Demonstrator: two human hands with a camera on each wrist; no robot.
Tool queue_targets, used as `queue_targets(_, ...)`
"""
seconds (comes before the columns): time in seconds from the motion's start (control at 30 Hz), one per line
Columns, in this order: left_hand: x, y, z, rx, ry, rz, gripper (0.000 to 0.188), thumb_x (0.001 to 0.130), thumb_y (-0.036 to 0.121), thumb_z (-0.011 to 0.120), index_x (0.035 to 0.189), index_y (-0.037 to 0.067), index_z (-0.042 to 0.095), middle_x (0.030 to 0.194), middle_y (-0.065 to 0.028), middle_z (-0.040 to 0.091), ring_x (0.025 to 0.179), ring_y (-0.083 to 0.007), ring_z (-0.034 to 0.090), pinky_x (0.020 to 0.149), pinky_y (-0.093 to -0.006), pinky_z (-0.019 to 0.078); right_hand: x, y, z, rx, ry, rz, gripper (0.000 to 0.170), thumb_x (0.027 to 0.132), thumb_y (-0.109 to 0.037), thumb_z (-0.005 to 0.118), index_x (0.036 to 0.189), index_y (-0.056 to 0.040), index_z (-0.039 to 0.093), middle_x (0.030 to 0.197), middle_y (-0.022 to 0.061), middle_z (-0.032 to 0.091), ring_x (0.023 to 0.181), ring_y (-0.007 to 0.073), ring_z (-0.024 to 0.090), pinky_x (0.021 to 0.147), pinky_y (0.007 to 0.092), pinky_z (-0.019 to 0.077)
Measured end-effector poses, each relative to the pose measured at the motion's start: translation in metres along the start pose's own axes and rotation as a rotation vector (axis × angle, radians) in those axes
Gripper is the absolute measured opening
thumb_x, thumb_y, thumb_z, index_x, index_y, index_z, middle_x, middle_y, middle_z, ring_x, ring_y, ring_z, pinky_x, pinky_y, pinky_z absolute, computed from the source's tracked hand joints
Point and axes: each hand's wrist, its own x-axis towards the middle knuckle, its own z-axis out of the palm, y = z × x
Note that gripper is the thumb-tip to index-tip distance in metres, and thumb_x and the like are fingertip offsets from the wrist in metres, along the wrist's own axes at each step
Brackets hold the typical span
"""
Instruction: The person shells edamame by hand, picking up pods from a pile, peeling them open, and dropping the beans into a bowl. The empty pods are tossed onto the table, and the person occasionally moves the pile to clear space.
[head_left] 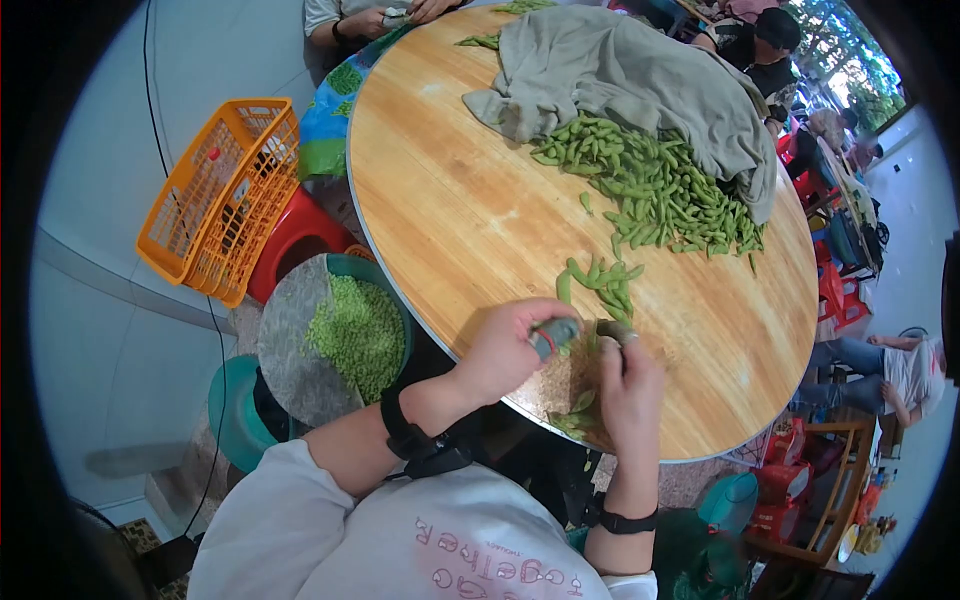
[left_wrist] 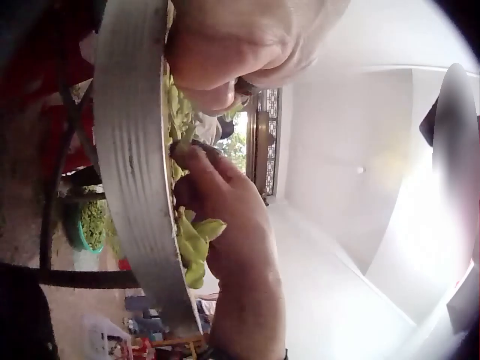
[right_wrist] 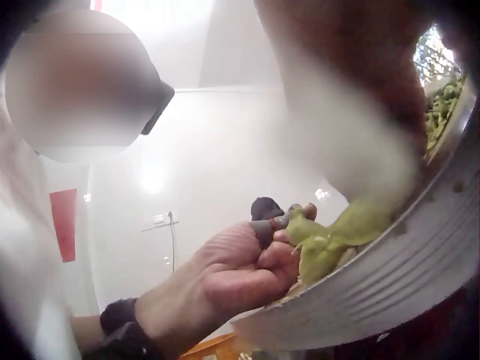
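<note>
In the head view, my left hand (head_left: 505, 345) is over the table's near edge, fingers curled, with grey-green covers on its fingertips. A bit of green soybean pod (head_left: 565, 349) shows at those fingertips. My right hand (head_left: 632, 390) is beside it, low over the wood, thumb and forefinger close together in dark covers. Its tips are right by a few loose pods (head_left: 610, 283); I cannot tell whether it pinches one. Opened pods (head_left: 575, 420) lie between the hands at the rim. The right wrist view shows pale green pods (right_wrist: 322, 251) in front of the left fingers.
A large heap of pods (head_left: 660, 190) lies across the round table (head_left: 430, 170), partly under a grey cloth (head_left: 620, 70). Shelled beans (head_left: 365, 335) fill a green basin below left. An orange crate (head_left: 215, 200) stands on a red stool (head_left: 300, 240). Other people sit around.
</note>
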Motion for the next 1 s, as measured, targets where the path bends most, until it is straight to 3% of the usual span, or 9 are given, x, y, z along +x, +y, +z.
queue_targets(0.07, -0.001, -0.006, 0.007, 0.253, -0.048, 0.204, 0.026, 0.078, -0.005, 0.053, 0.101, 0.005, 0.059, 0.083, -0.0045, 0.058, 0.073, -0.0147, 0.055, 0.062, -0.0241, 0.0432, -0.011, 0.008, -0.006, 1.001, -0.139, 0.304, 0.021, 0.088, -0.018, 0.054, 0.102, -0.0031, 0.056, 0.058, 0.0014, 0.053, 0.045, 0.0102, 0.046, 0.041, 0.0237, 0.0340)
queue_targets(0.1, -0.002, -0.006, 0.012, 0.508, -0.094, 0.410, 0.030, 0.075, -0.006, 0.054, 0.102, 0.006, 0.059, 0.083, -0.0071, 0.059, 0.076, -0.0194, 0.058, 0.065, -0.0275, 0.0453, -0.017, 0.001, -0.009, 1.073, -0.109, 0.296, 0.018, 0.089, -0.016, 0.054, 0.100, -0.0016, 0.056, 0.061, -0.0051, 0.047, 0.049, 0.0006, 0.035, 0.042, 0.0159, 0.0251)
queue_targets(0.37, -0.011, 0.014, 0.028, 0.580, -0.194, 0.407, 0.044, 0.067, -0.005, 0.058, 0.108, 0.010, 0.058, 0.085, -0.0112, 0.059, 0.077, -0.0298, 0.059, 0.067, -0.0338, 0.0474, -0.038, 0.009, -0.015, 1.354, -0.055, 0.472, 0.011, 0.088, -0.014, 0.056, 0.089, -0.0035, 0.053, 0.058, -0.0024, 0.047, 0.041, 0.0018, 0.033, 0.037, 0.0163, 0.0224)
queue_targets(0.53, -0.006, 0.009, 0.017, 0.627, -0.510, 0.653, 0.043, 0.067, -0.004, 0.058, 0.108, 0.010, 0.057, 0.087, -0.0098, 0.059, 0.076, -0.0284, 0.059, 0.065, -0.0320, 0.0476, -0.047, 0.015, -0.008, 2.131, -0.278, 0.650, 0.008, 0.089, -0.013, 0.050, 0.087, -0.0049, 0.049, 0.051, -0.0019, 0.041, 0.035, 0.0037, 0.031, 0.033, 0.0169, 0.0237)
queue_targets(0.67, -0.009, 0.004, 0.024, 0.587, -0.354, 0.679, 0.035, 0.067, -0.005, 0.059, 0.100, 0.007, 0.058, 0.086, -0.0096, 0.058, 0.077, -0.0261, 0.059, 0.064, -0.0288, 0.0471, -0.043, 0.004, -0.015, 1.833, -0.135, 0.616, 0.009, 0.090, -0.013, 0.049, 0.085, -0.0051, 0.049, 0.051, -0.0025, 0.040, 0.037, 0.0031, 0.031, 0.035, 0.0163, 0.0245)
queue_targets(0.8, -0.002, -0.002, 0.010, 0.411, -0.092, 0.327, 0.025, 0.075, -0.004, 0.053, 0.097, 0.007, 0.055, 0.084, -0.0047, 0.057, 0.070, -0.0139, 0.055, 0.057, -0.0204, 0.0421, -0.040, 0.011, -0.033, 1.423, -0.055, 0.496, 0.013, 0.090, -0.014, 0.050, 0.086, -0.0026, 0.054, 0.054, -0.0012, 0.045, 0.041, 0.0029, 0.035, 0.038, 0.0168, 0.0269)
queue_targets(0.87, 0.004, -0.002, -0.005, 0.186, 0.034, 0.125, 0.024, 0.078, -0.003, 0.051, 0.099, 0.007, 0.054, 0.084, -0.0027, 0.056, 0.069, -0.0099, 0.052, 0.056, -0.0180, 0.0401, -0.037, 0.022, -0.053, 1.133, -0.600, 0.070, 0.016, 0.087, -0.016, 0.055, 0.087, 0.0000, 0.059, 0.058, -0.0004, 0.051, 0.045, 0.0039, 0.041, 0.042, 0.0181, 0.0316)
queue_targets(0.93, 0.007, 0.001, -0.017, -0.276, 0.007, -0.010, 0.024, 0.081, -0.003, 0.046, 0.102, 0.006, 0.051, 0.086, -0.0009, 0.054, 0.068, -0.0051, 0.047, 0.053, -0.0153, 0.0347, -0.026, 0.011, -0.041, 0.921, -0.489, 0.139, 0.019, 0.083, -0.017, 0.060, 0.090, 0.0005, 0.061, 0.058, 0.0037, 0.055, 0.049, 0.0073, 0.047, 0.045, 0.0221, 0.0379)
queue_targets(1.0, 0.006, -0.002, -0.017, -0.277, 0.016, -0.017, 0.021, 0.082, -0.002, 0.047, 0.102, 0.004, 0.050, 0.088, -0.0019, 0.053, 0.067, -0.0058, 0.046, 0.050, -0.0157, 0.0318, -0.013, 0.005, -0.015, 0.511, 0.041, 0.047, 0.021, 0.079, -0.019, 0.064, 0.091, -0.0012, 0.061, 0.058, 0.0097, 0.057, 0.047, 0.0160, 0.052, 0.048, 0.0279, 0.0425)
